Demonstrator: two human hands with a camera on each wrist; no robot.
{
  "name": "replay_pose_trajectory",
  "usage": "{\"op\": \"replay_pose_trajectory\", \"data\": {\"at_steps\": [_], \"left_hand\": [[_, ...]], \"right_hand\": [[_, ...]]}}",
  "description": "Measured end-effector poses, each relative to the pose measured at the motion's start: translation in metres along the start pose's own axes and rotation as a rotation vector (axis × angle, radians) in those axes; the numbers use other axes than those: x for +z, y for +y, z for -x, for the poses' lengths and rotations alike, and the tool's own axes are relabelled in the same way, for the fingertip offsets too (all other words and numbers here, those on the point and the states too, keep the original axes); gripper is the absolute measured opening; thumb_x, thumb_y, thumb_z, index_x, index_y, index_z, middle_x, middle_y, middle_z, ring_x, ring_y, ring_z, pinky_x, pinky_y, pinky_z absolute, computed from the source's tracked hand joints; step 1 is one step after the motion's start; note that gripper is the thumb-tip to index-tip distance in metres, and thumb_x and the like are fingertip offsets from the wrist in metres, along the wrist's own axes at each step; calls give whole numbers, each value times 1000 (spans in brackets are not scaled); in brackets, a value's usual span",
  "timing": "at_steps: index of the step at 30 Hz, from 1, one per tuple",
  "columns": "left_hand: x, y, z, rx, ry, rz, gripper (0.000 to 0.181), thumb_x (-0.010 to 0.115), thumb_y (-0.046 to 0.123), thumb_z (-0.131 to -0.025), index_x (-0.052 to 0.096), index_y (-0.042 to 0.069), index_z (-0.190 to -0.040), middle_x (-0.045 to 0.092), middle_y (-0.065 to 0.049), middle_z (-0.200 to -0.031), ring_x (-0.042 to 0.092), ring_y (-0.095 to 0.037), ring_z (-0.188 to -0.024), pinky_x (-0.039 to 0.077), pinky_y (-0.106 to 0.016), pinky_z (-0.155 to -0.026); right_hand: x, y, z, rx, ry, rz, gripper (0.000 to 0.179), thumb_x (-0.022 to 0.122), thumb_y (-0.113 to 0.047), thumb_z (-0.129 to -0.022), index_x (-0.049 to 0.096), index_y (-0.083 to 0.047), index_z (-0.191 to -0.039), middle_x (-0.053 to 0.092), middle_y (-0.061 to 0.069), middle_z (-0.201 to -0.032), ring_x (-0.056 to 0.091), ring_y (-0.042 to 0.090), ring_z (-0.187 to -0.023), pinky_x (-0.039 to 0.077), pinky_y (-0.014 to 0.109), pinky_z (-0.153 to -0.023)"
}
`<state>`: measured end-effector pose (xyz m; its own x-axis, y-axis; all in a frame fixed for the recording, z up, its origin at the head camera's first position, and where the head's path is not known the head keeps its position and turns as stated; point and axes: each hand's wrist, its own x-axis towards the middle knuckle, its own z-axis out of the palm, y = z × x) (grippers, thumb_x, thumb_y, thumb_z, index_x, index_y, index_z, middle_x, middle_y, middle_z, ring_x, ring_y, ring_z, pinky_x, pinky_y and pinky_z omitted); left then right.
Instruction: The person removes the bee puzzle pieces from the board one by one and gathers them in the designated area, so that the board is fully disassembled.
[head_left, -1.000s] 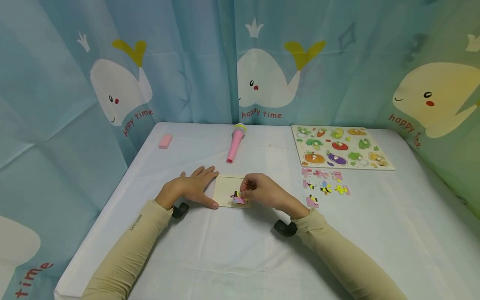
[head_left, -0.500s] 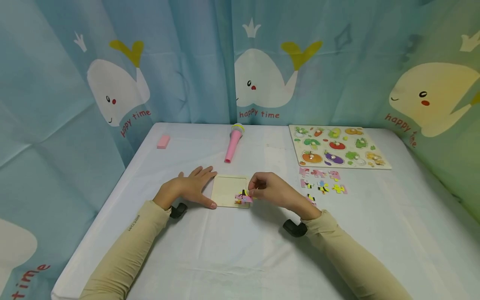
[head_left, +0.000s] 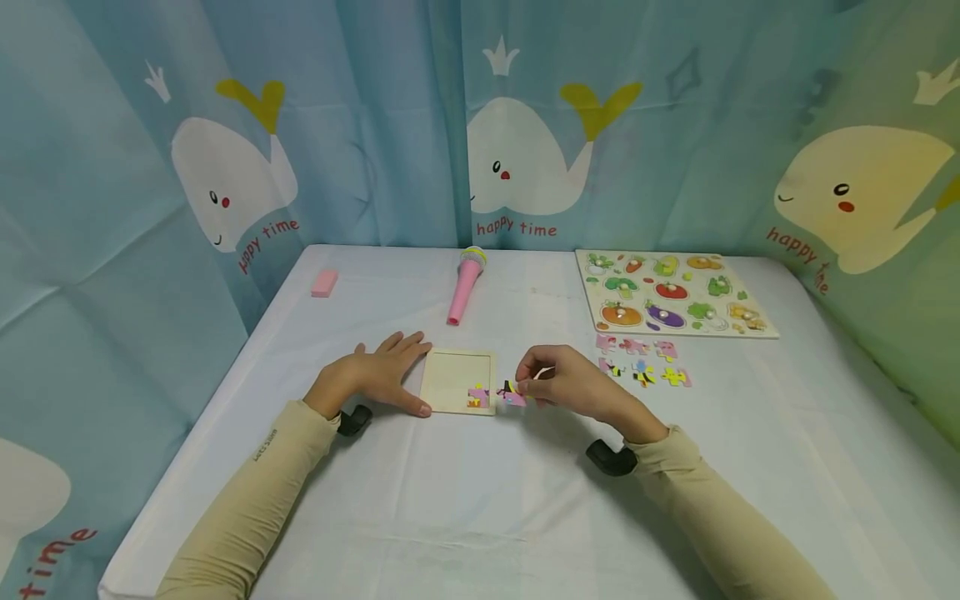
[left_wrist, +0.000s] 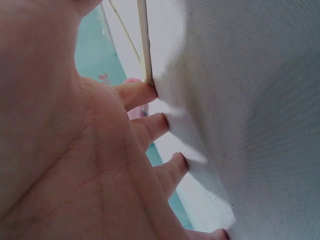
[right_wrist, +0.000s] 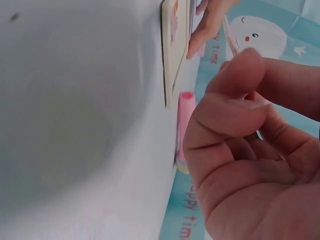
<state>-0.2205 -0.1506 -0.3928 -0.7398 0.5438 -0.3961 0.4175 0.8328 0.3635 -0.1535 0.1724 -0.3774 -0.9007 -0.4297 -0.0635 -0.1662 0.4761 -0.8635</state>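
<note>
A small wooden puzzle tray (head_left: 450,379) lies on the white table, with one pink-and-yellow jigsaw piece (head_left: 478,397) in its lower right corner. My left hand (head_left: 382,375) spreads its fingers along the tray's left side; in the left wrist view a fingertip meets the tray's edge (left_wrist: 145,45). Just right of the tray, my right hand (head_left: 562,382) pinches another jigsaw piece (head_left: 512,397), pink with black and yellow, between thumb and forefinger. From the right wrist view only a thin edge of that held piece (right_wrist: 231,40) shows beyond the fingertips.
Several loose jigsaw pieces (head_left: 642,372) lie in rows to the right, below a vegetable peg board (head_left: 697,287). A pink toy microphone (head_left: 467,287) lies behind the tray, and a pink block (head_left: 325,283) sits at the back left. Curtains surround the table.
My right hand has moved right, carrying the pinched jigsaw piece from over the tray to beside it and uncovering the piece in the corner. The left hand stays at the tray.
</note>
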Motion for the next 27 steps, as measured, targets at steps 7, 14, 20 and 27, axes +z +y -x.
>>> {"op": "replay_pose_trajectory", "data": {"at_steps": [7, 14, 20, 27], "left_hand": [[0, 1, -1, -7, -6, -2, 120, 82, 63, -87, 15, 13, -173, 1, -10, -180, -4, -37, -164, 2, -81, -118], [1, 0, 0, -6, -2, -12, 120, 81, 64, -87, 16, 12, -173, 2, -10, -180, -3, -37, -164, 4, -81, -118], [2, 0, -1, -7, -1, -9, 120, 81, 64, -86, 16, 12, -173, 3, -11, -180, -2, -38, -164, 4, -81, -117], [1, -1, 0, -6, 1, -8, 121, 81, 64, -86, 15, 13, -173, 2, -10, -180, -3, -37, -164, 3, -81, -118]], "right_hand": [[-11, 5, 11, 44, 13, -24, 6, 71, -2, -101, 69, 3, -102, 65, 12, -96, 63, 23, -71, 51, 29, -63], [-21, 8, 22, 65, 38, -24, 6, 70, -1, -100, 69, 3, -105, 65, 13, -97, 63, 23, -72, 52, 30, -64], [-31, 13, 32, 77, 57, -23, 7, 70, -2, -100, 69, 3, -105, 65, 13, -96, 63, 25, -73, 52, 32, -63], [-45, 20, 42, 130, 103, -20, 11, 72, -6, -101, 69, 2, -107, 65, 13, -97, 62, 20, -72, 51, 30, -60]]}}
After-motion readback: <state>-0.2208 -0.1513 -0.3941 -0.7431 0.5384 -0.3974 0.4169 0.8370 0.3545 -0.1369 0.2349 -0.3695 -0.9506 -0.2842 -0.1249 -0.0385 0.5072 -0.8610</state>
